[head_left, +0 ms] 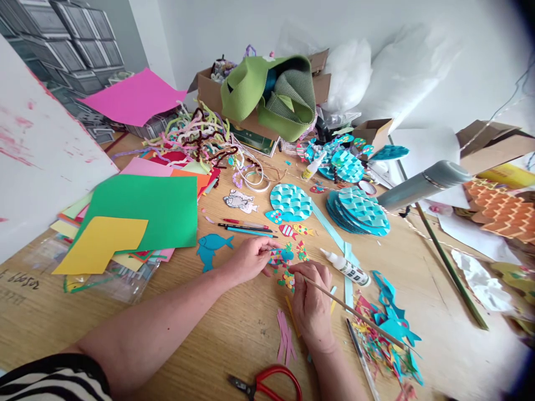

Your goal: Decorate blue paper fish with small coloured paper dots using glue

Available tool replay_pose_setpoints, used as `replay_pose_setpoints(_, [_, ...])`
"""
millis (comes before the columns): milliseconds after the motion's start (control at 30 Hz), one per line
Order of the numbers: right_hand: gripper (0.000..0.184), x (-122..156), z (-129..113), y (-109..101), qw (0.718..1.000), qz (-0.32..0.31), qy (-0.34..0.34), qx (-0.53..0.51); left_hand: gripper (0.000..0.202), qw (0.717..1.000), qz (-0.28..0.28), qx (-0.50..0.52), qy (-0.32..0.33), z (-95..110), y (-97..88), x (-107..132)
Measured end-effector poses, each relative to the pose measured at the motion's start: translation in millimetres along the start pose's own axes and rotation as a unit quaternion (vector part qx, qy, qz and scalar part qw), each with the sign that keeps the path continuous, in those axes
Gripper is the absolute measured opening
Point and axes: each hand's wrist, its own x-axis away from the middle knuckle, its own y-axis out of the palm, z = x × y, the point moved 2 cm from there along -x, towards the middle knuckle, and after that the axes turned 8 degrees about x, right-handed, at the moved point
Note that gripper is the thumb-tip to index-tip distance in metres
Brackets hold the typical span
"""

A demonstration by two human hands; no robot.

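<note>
My left hand [251, 259] pinches the edge of a small blue paper fish [286, 254] with coloured pieces on its body, low over the table. My right hand [311, 301] is closed around a thin wooden stick [355, 313], whose long end slants down to the right; its fingertips are close to the fish. Small coloured paper dots [287, 280] lie between the hands. Just right of them rests a white glue bottle [349, 268] on its side. A plain blue paper fish [214, 248] lies left of my left hand, and finished little fish [288, 230] lie beyond it.
Red-handled scissors [271, 384] and pink strips [285, 340] lie near the front. Paper scraps [384, 340] pile at right. Woven blue discs [355, 211] and a grey flask [426, 184] stand behind. Coloured sheets [142, 211] cover the left; a cardboard box [209, 92] is at the back.
</note>
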Motion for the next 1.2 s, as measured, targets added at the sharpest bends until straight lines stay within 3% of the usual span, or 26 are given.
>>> replay_pose_setpoints(1200, [0.018, 0.6, -0.1, 0.1, 1.0, -0.004, -0.005, -0.004, 0.029, 1.0, 0.003, 0.022, -0.015, 4.3, 0.6, -0.2])
